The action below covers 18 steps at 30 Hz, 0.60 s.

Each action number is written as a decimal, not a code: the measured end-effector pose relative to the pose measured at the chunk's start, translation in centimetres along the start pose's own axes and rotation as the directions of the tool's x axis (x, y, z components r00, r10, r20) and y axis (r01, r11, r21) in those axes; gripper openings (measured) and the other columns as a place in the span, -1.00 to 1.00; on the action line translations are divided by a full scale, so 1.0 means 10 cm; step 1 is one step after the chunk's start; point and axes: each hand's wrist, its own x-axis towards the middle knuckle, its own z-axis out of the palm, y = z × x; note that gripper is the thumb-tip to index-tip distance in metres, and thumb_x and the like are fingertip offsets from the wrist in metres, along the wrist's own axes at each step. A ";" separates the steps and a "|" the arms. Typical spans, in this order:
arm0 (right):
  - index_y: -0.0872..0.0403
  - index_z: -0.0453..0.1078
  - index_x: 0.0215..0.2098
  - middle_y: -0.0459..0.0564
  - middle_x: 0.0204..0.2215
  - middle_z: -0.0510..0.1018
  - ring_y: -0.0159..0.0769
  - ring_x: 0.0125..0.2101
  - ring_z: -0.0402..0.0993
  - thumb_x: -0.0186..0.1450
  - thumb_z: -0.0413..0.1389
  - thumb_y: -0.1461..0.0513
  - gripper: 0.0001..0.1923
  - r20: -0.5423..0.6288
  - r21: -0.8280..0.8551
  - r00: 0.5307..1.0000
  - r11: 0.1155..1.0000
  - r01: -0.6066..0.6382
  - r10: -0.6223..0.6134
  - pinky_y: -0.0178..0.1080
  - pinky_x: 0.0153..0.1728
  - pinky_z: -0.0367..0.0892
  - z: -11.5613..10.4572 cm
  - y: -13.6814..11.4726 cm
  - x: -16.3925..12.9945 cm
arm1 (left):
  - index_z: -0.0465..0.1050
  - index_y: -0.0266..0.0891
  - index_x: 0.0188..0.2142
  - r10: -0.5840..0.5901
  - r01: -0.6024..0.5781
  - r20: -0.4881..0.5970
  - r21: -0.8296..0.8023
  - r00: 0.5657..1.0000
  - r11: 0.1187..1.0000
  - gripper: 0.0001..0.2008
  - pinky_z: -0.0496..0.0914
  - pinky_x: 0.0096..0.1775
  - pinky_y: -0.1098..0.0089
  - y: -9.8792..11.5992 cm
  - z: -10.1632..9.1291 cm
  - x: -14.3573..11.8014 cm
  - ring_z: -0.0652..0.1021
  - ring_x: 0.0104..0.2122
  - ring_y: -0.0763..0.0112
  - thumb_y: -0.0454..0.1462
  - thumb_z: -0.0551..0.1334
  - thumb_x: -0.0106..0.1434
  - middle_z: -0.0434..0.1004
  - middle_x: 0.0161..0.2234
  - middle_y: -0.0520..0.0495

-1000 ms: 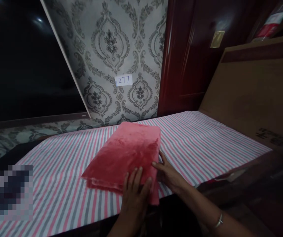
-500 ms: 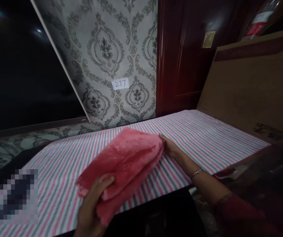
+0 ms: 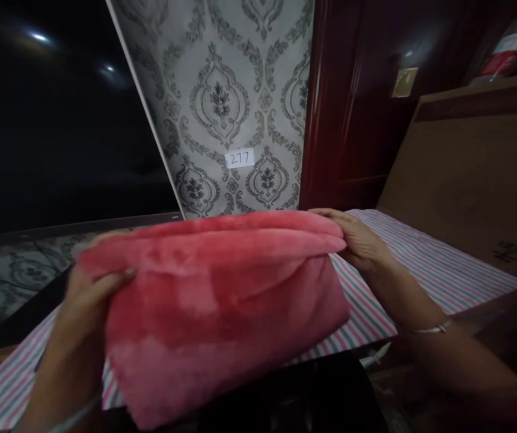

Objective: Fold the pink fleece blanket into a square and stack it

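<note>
A folded, plush pink-red cloth [image 3: 226, 300] is held up in front of me, its folded edges at the top and its front face hanging down past the table's near edge. My left hand [image 3: 91, 282] grips its upper left corner, thumb in front and fingers behind. At the upper right corner my right hand [image 3: 353, 237] is closed on the folds, with its fingertips partly hidden behind the cloth. Beneath lies a pink, grey and white striped tablecloth [image 3: 421, 258], much of it covered from view.
A large dark screen [image 3: 60, 132] stands at the left, before patterned wallpaper with a paper label [image 3: 239, 158] reading 277. On the right are a dark red door [image 3: 353, 108], a cardboard box [image 3: 475, 174] and a plastic bottle [image 3: 508, 51].
The cloth has come up off the table and towards me, and now hangs broad side facing me. My left hand has moved from its lower near edge to the upper left corner.
</note>
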 end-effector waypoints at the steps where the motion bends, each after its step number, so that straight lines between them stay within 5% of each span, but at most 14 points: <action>1: 0.06 0.60 -0.30 0.03 -0.27 0.68 -0.16 -0.24 0.58 0.09 0.26 0.20 -0.80 -0.007 0.001 1.000 1.000 -0.027 0.027 -0.16 -0.18 0.51 0.00 0.06 0.11 | 0.40 -0.08 0.14 -0.137 0.140 0.027 -0.135 0.990 0.981 -0.40 0.55 -0.10 0.22 0.00 0.11 0.15 0.58 -0.18 0.20 -0.06 0.34 0.10 0.59 -0.16 0.01; 4: 0.09 0.57 -0.37 0.01 -0.38 0.66 -0.20 -0.31 0.57 0.03 0.26 0.24 -0.83 -0.103 -0.005 0.994 0.999 -0.032 0.031 -0.15 -0.17 0.51 -0.04 0.19 0.46 | 0.47 -0.24 0.00 -0.214 0.215 0.037 -0.318 0.976 0.924 -0.30 0.49 -0.24 0.41 -0.01 0.36 0.60 0.49 -0.30 0.39 -0.10 0.50 -0.15 0.54 -0.23 0.02; 8: 0.07 0.56 -0.20 -0.01 -0.21 0.65 -0.21 -0.15 0.55 0.11 0.22 0.20 -0.72 -0.191 -0.140 0.942 0.958 0.252 -0.276 -0.09 0.00 0.44 -0.05 0.04 0.66 | 0.35 -0.26 0.19 0.068 -0.059 0.019 -0.296 0.998 0.953 -0.10 0.44 -0.19 0.47 0.05 0.37 0.94 0.43 -0.31 0.49 -0.14 0.54 -0.16 0.50 -0.16 0.02; 10: 0.04 0.53 -0.08 0.00 -0.07 0.61 -0.18 -0.01 0.50 0.18 0.19 0.17 -0.67 -0.191 -0.245 0.884 0.893 0.378 -0.427 -0.07 0.12 0.35 -0.04 0.01 0.54 | 0.34 -0.29 0.18 0.172 -0.167 0.011 -0.180 0.985 0.969 -0.21 0.43 -0.05 0.39 0.05 0.32 0.92 0.46 -0.22 0.43 -0.16 0.49 -0.05 0.50 -0.08 -0.02; 12: 0.00 0.48 0.03 0.02 0.05 0.55 -0.14 0.11 0.41 0.23 0.17 0.14 -0.61 -0.178 -0.343 0.858 0.847 0.405 -0.482 -0.05 0.20 0.27 -0.05 0.15 0.31 | 0.37 -0.29 0.07 0.239 -0.237 0.037 -0.050 0.970 0.970 -0.42 0.37 0.11 0.27 -0.09 0.32 0.76 0.47 -0.07 0.33 -0.20 0.40 0.06 0.49 -0.01 -0.06; 14: -0.03 0.41 0.10 0.05 0.11 0.49 -0.09 0.17 0.35 0.24 0.18 0.11 -0.54 -0.170 -0.400 0.897 0.860 0.316 -0.408 -0.03 0.21 0.26 -0.11 0.50 0.00 | 0.37 -0.24 -0.04 0.268 -0.273 0.123 0.026 0.956 0.962 -0.60 0.32 0.18 0.18 -0.40 0.38 0.44 0.47 0.04 0.23 -0.23 0.30 0.12 0.49 0.00 -0.10; 16: -0.03 0.38 0.12 0.10 0.12 0.47 -0.03 0.15 0.37 0.22 0.19 0.05 -0.48 -0.161 -0.402 0.964 0.906 0.132 -0.212 0.00 0.14 0.33 -0.23 0.95 -0.31 | 0.38 -0.19 -0.12 0.236 -0.261 0.251 0.073 0.939 0.962 -0.70 0.33 0.19 0.11 -0.81 0.48 0.02 0.49 0.06 0.17 -0.26 0.23 0.11 0.49 -0.02 -0.14; 18: -0.01 0.37 0.12 0.16 0.10 0.47 0.03 0.09 0.42 0.14 0.24 -0.02 -0.38 -0.180 -0.392 0.984 0.917 -0.077 0.005 0.04 0.07 0.38 -0.37 1.37 -0.57 | 0.42 -0.15 -0.13 0.104 -0.173 0.425 0.126 0.899 0.977 -0.67 0.35 0.19 0.07 -1.19 0.55 -0.42 0.48 0.11 0.12 -0.30 0.16 0.06 0.49 0.04 -0.18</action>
